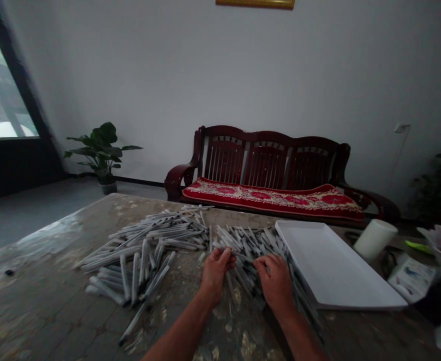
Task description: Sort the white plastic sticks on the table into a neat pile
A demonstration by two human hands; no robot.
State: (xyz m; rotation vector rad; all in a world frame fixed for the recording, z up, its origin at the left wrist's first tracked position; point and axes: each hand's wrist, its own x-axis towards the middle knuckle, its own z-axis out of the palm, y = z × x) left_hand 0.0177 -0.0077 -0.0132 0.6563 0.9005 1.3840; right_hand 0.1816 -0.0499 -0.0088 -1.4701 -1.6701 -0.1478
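Note:
My left hand (215,273) is closed in a pinch on a slim pen (243,258), held a little above the table. The fingers of my right hand (275,283) are pressed together at the pen's other end, so it spans the gap between both hands. Under and behind my hands spreads a heap of similar whitish pens (250,238) with dark ends. A larger pile of pens (175,230) lies to the left, several pointing towards me. Fine detail of the held pen is too small to make out.
A shallow white tray (341,265) stands right of my hands, close to the pens. Beyond it are a white paper roll (376,239) and a small printed box (412,276). The patterned table (73,306) ends before a dark wooden bench (261,160). A potted plant (102,145) stands back left.

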